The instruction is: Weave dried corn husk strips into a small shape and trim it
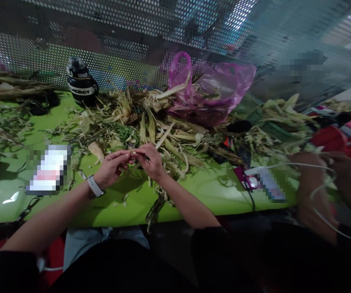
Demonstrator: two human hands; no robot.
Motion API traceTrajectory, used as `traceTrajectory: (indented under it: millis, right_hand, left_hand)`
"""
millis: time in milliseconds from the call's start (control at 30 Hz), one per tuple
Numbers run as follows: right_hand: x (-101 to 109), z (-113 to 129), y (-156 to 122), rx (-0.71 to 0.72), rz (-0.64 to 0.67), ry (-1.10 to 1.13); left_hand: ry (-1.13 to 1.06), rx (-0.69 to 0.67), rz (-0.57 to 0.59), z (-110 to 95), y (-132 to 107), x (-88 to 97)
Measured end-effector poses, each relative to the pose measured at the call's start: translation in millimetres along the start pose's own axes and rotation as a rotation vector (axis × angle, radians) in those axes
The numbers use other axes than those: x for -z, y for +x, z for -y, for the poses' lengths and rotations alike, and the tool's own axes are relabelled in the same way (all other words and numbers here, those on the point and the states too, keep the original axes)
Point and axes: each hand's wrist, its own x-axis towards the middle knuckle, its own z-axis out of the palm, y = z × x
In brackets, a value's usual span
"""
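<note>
On the near side of the green counter (218,197), I have the left hand (114,166) and right hand (151,160) meeting fingertip to fingertip, both pinching a small pale piece (132,151), equally near each; its long axis I cannot tell. Just beyond, a heap of dry husks (175,152) runs left to right, nearer the right hand. A perforated screen (132,32) backs the counter.
</note>
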Motion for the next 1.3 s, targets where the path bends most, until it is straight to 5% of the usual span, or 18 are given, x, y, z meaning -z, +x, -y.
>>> traceTrajectory:
  millis: [467, 733, 1067, 1300]
  right_hand:
    - [-1.1, 8.6, 0.1, -0.058, -0.016, -0.005]
    - [-3.8, 15.0, -2.2, -0.348, 0.009, 0.230]
    - [0.0, 6.8, -0.8, -0.004, -0.057, 0.010]
    - [5.3, -1.7, -0.8, 0.107, 0.076, -0.088]
  left_hand:
    - [0.204, -0.134, 0.069, 8.0, -4.8, -0.7]
    - [0.495, -0.387, 0.122, 9.2, -5.6, 0.0]
    - [0.374, -0.246, 0.151, 6.4, -6.0, -4.7]
    - [0.280, -0.156, 0.126, 4.3, -5.8, -4.9]
